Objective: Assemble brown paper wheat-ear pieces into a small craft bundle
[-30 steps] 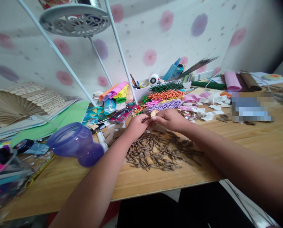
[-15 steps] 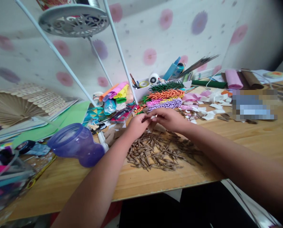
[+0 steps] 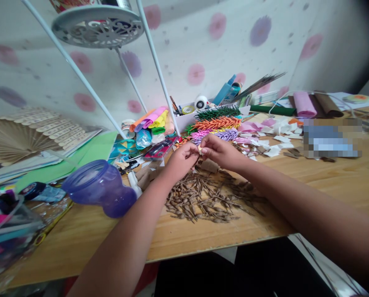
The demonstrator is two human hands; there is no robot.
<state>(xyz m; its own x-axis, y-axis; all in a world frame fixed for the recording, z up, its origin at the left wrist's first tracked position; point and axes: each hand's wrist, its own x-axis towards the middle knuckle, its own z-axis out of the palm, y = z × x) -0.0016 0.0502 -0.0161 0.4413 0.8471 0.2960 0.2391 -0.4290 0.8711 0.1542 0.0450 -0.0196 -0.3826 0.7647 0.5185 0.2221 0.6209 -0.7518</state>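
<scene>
My left hand [image 3: 182,160] and my right hand [image 3: 218,152] meet above the back of a pile of brown twisted paper pieces [image 3: 199,198]. Between the fingertips shows a small pale piece [image 3: 199,150], pinched by my right thumb and forefinger; its kind is too small to tell. The left fingers are closed beside it, and what they grip is mostly hidden. Just under the hands lies brown crepe paper [image 3: 209,166]. Behind them rest bundles of twisted paper sprigs in orange [image 3: 218,123], green [image 3: 218,112] and purple [image 3: 229,134].
To the left stands a purple translucent jar [image 3: 100,187] near a white bottle [image 3: 134,183]. A white metal rack [image 3: 153,57] rises at the back. Paper scraps [image 3: 274,152] and rolls of pink crepe paper [image 3: 304,104] lie to the right. A folding fan [image 3: 26,132] is at far left.
My right hand has lifted and turned slightly, and the small pale piece shows more clearly between the fingertips. The brown pile has not moved.
</scene>
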